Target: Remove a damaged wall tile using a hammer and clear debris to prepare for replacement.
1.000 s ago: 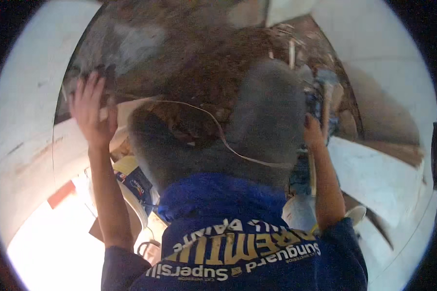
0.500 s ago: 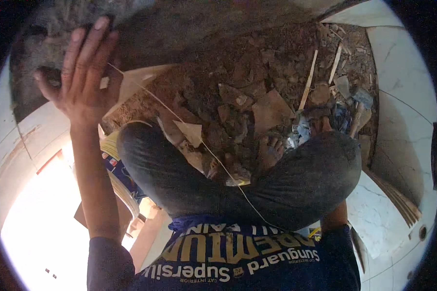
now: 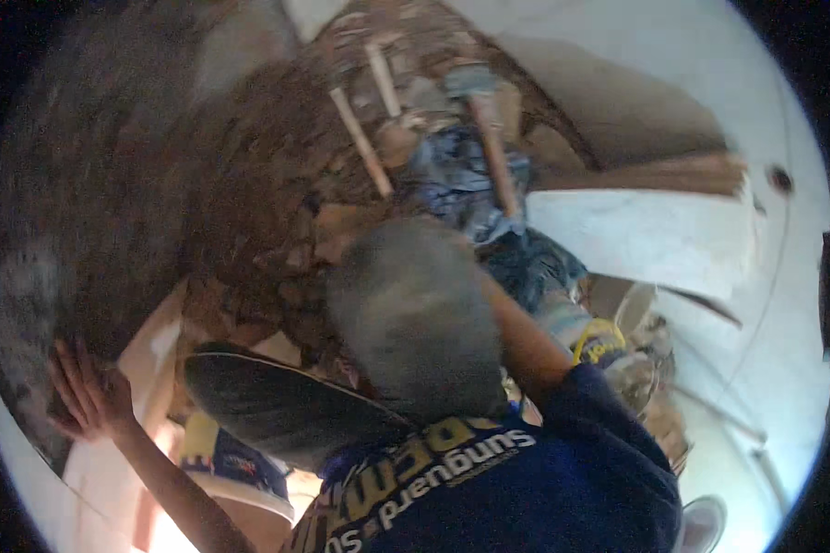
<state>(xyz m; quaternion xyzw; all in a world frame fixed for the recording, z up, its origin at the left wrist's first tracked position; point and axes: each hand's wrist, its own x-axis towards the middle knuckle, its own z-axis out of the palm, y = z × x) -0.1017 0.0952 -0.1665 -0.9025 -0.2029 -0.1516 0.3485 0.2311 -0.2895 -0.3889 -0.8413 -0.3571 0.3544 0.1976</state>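
Note:
My left hand [image 3: 92, 403] is at the far left, its fingers stretched out and spread against the edge of the dark rough surface [image 3: 28, 304]. Nothing shows in its grip. My right forearm [image 3: 530, 346] reaches forward behind my raised knee [image 3: 415, 313], and the knee hides the hand. Beyond that knee a hammer [image 3: 492, 134] with a wooden handle lies on a crumpled dark plastic bag [image 3: 452, 175]. A thin pale string [image 3: 314, 376] runs along my left trouser leg.
Broken rubble [image 3: 277, 230] covers the ground ahead. Two wooden sticks [image 3: 361, 143] lie left of the hammer. At right are a stack of pale tiles or boards [image 3: 646, 230] and a yellow-marked container [image 3: 601, 343]. A blue and white bucket [image 3: 235, 465] stands at lower left.
The view has swung to the right, blurring the scene. My left hand now sits lower and farther left in the picture. My right arm has come forward into view, and my right knee appears raised.

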